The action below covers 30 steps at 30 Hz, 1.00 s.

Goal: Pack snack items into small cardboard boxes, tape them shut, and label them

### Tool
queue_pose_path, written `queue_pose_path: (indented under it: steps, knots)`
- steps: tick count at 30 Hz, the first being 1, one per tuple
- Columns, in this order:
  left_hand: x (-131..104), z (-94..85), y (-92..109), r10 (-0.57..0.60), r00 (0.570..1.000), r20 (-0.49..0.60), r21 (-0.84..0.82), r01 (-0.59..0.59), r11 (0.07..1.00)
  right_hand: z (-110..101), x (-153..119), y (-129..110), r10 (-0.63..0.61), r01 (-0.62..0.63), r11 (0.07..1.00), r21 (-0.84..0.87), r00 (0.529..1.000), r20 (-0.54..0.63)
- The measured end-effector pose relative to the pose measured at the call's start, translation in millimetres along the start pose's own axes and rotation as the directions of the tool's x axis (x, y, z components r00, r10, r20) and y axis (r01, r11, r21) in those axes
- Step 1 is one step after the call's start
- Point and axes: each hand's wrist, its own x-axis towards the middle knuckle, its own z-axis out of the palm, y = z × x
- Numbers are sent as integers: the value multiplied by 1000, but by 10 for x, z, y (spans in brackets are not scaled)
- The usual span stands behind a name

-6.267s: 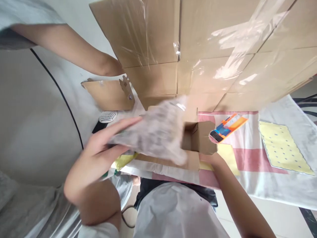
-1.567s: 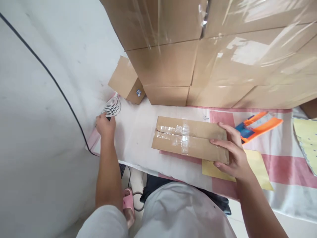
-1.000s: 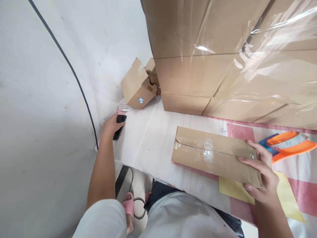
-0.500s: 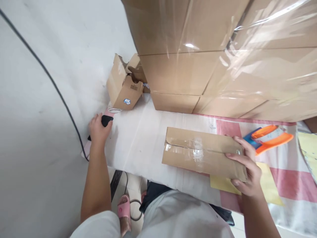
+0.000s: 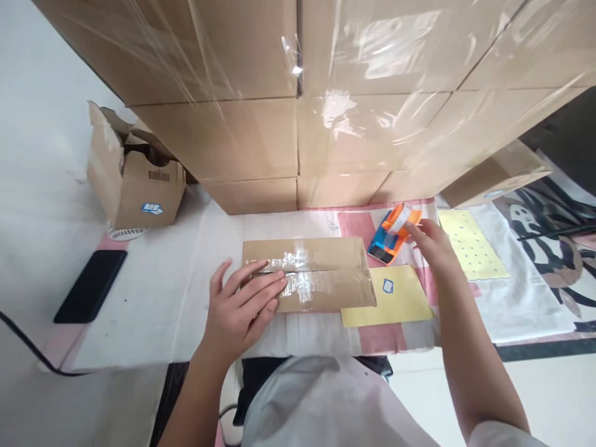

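A long cardboard box (image 5: 326,288) lies flat on the table, with clear tape across the middle of its top seam. My left hand (image 5: 239,304) rests on the box's left end, fingers spread and pressing flat. Beyond the box's right end, my right hand (image 5: 431,242) pinches the orange side of an orange and blue tape dispenser (image 5: 388,239). The dispenser lies tilted on the cloth, and my right fingertips are partly hidden behind it. A yellow sheet (image 5: 395,304) with a small blue-outlined sticker sits partly under the box's right end.
Large cartons (image 5: 261,139) wrapped in clear film are stacked along the back. At left are an open cardboard box (image 5: 153,192), a black phone (image 5: 90,288) and a cable (image 5: 32,351). A yellow sticker sheet (image 5: 470,245) and another carton (image 5: 498,174) are at right.
My left hand has left the phone and come onto the box. My right hand has let go of the box and reached the tape dispenser. The view has swung right.
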Motion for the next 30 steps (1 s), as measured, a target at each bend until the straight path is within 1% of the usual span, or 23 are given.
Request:
queue_pose_path:
  steps: [1, 2, 5, 7, 9, 12, 14, 15, 17, 18, 19, 20, 21, 22, 23, 24, 25, 26, 27, 28, 30]
  knots:
    - [20, -5, 21, -3, 1000, -4, 25, 3, 1000, 48, 14, -2, 15, -15, 1000, 13, 998, 64]
    - [34, -11, 46, -3, 1000, -6, 48, 3, 999, 107, -6, -6, 19, -22, 999, 26, 995, 103]
    - [45, -22, 143, 4, 1000, -4, 99, -4, 995, 280, -178, -9, -35, 26, 997, 66, 991, 131]
    - [42, -19, 208, -1, 1000, -16, 140, 4, 990, 355, -285, -11, -72, 60, 994, 94, 990, 125]
    - [47, -18, 260, -25, 1000, -3, 175, 26, 984, 405, -330, -28, -148, 135, 984, 118, 982, 116]
    - [87, -33, 322, -74, 996, 54, 211, 61, 976, 479, -310, -89, -283, 267, 954, 138, 952, 117]
    - [125, -43, 373, -98, 993, 60, 226, 82, 971, 529, -300, -146, -340, 325, 935, 140, 934, 107]
    - [141, -43, 412, -106, 994, 39, 231, 95, 968, 545, -311, -176, -366, 352, 925, 141, 926, 95]
    - [156, -21, 535, -91, 993, -68, 208, 103, 973, 540, -379, -241, -404, 393, 908, 148, 913, 60]
    - [154, 5, 625, -71, 988, -139, 152, 92, 984, 512, -435, -275, -416, 407, 901, 149, 909, 34]
    - [148, 42, 733, -64, 978, -199, 54, 77, 996, 466, -504, -309, -429, 425, 894, 143, 903, -1]
    - [141, 89, 856, -86, 969, -231, -87, 67, 994, 403, -582, -345, -451, 453, 883, 124, 891, -46]
    - [139, 145, 988, -135, 967, -217, -261, 76, 962, 328, -663, -379, -490, 499, 862, 91, 866, -100]
    - [147, 210, 1122, -203, 968, -150, -437, 119, 891, 244, -744, -411, -546, 558, 828, 46, 823, -159]
    - [168, 280, 1249, -270, 962, -35, -585, 199, 786, 158, -822, -438, -607, 621, 784, -8, 763, -221]
    - [205, 355, 1363, -320, 942, 100, -684, 299, 665, 74, -895, -459, -665, 677, 733, -62, 695, -275]
    - [256, 431, 1456, -347, 910, 227, -738, 393, 548, -4, -961, -471, -713, 725, 681, -103, 625, -317]
    - [319, 509, 1529, -357, 875, 328, -760, 469, 450, -73, -1021, -476, -750, 762, 634, -132, 565, -346]
    - [389, 586, 1580, -360, 842, 401, -764, 524, 376, -134, -1076, -472, -778, 790, 593, -153, 515, -359]
    - [459, 660, 1612, -363, 819, 445, -765, 558, 322, -184, -1126, -463, -803, 812, 558, -172, 477, -358]
    - [580, 793, 1642, -374, 797, 474, -775, 579, 252, -261, -1214, -437, -843, 836, 505, -214, 423, -333]
